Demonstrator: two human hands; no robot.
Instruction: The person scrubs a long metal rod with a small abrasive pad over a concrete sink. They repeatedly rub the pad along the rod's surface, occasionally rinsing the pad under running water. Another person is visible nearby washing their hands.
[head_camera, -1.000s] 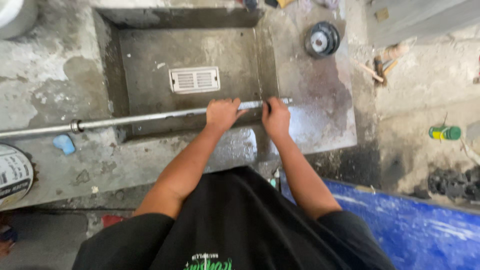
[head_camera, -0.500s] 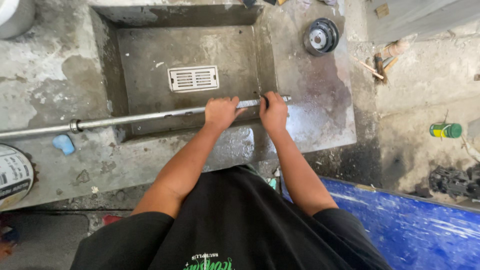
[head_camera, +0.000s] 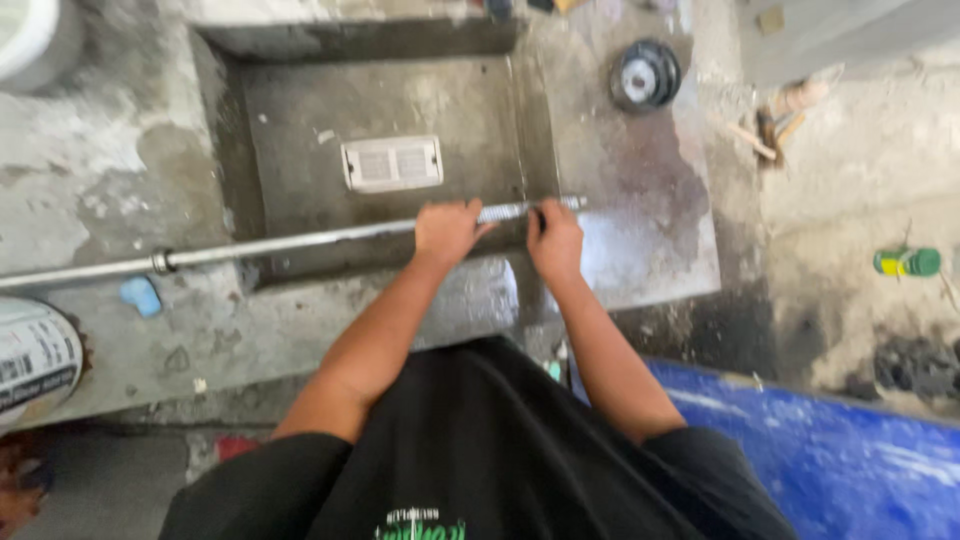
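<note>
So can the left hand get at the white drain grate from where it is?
Probably yes. The left hand grips the rod just below the grate, and the basin floor between them looks bare, but it would have to let go of the rod.

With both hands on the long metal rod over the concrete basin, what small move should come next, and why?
Probably steady the long grey metal rod with the left hand while the right hand works its threaded end: both hands sit near that end, which spans the sunken concrete basin unsupported.
</note>
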